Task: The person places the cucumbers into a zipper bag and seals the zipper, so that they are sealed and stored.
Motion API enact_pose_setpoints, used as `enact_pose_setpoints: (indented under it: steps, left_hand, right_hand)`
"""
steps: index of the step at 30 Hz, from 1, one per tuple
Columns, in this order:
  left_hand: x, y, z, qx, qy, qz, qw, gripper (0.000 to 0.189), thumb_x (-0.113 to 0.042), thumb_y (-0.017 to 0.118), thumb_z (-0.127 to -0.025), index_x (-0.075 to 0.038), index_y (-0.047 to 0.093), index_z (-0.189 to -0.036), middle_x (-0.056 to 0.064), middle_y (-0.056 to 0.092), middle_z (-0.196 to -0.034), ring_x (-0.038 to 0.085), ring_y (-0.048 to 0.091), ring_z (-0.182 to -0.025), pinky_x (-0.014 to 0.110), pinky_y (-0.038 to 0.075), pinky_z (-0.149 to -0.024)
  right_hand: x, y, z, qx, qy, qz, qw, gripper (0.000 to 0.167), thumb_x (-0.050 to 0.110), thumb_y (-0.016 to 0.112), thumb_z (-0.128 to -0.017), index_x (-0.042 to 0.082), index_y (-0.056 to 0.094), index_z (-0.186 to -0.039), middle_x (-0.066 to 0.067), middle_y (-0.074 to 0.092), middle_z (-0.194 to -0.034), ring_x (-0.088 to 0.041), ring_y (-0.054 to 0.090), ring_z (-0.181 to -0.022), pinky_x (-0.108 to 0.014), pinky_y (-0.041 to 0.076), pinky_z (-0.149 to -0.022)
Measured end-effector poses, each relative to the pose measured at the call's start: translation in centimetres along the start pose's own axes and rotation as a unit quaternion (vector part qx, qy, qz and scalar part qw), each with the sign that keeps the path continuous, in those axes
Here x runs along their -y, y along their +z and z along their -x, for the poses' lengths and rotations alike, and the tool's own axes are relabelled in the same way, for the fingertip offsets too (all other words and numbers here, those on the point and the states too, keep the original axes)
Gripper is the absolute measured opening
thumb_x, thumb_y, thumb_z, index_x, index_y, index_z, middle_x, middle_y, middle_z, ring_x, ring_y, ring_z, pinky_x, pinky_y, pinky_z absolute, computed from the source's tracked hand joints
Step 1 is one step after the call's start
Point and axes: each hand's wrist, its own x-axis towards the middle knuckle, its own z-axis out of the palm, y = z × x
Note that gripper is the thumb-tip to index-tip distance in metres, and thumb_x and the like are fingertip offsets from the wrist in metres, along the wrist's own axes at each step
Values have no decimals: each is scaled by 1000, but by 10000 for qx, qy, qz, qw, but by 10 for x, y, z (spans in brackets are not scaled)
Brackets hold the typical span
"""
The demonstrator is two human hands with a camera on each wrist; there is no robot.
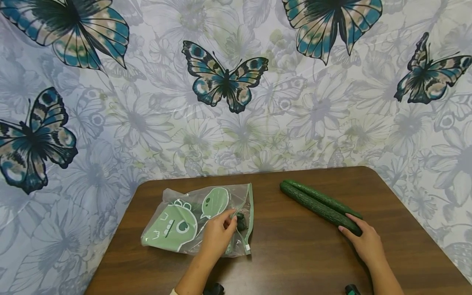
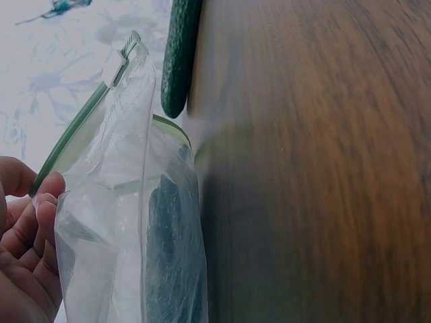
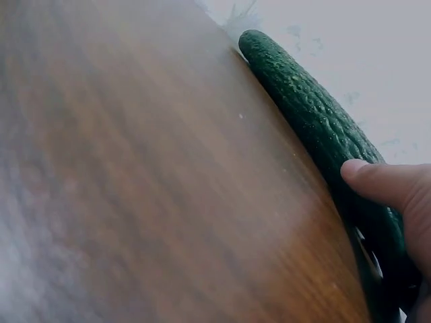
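Observation:
A clear zip bag with green cartoon prints lies on the left of the table, its green-edged mouth facing right. My left hand pinches the upper layer at that mouth, holding it raised; the left wrist view shows thumb and fingers on the green zip strip. Inside the bag shows a dark green, cucumber-like thing, blurred by the plastic. Two long cucumbers lie side by side at the right. My right hand grips the near end of the front cucumber, thumb on its near side. The rear cucumber lies against it.
The brown wooden table has rounded back corners. Behind it hangs a pale cloth printed with flowers and butterflies. Small dark objects, one beside each forearm, show at the bottom edge of the head view. A white slider sits at the zip's near end.

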Motion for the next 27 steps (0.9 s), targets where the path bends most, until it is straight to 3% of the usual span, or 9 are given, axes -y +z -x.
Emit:
enact_pose_setpoints:
  steps: [7,18,27]
  left_hand:
    - [0,0,0,43,-89,4,10000,23,-15,70,-92,-10,76,-114,-10,60,-66,-2,46,-56,19,43,-56]
    - [-1,0,0,19,-19,-62,10000,23,-16,70,-93,-10,76,-114,-10,60,-66,-2,45,-56,19,43,-56]
    - [0,1,0,42,-41,-149,9999,23,-16,70,-93,-11,76,-115,-11,59,-66,-2,45,-56,19,42,-56]
  right_hand:
    - [0,4,1,-129,-362,-21,9993,65,50,56,-101,8,44,-150,-35,37,-152,-61,34,-133,-78,27,-99]
    - [-2,6,1,-175,-353,-166,9991,62,47,57,-101,9,46,-148,-33,38,-152,-58,36,-132,-76,33,-96]
    - [-1,6,2,-134,-364,-425,9983,63,48,59,-99,10,47,-148,-31,39,-153,-55,34,-135,-74,32,-98]
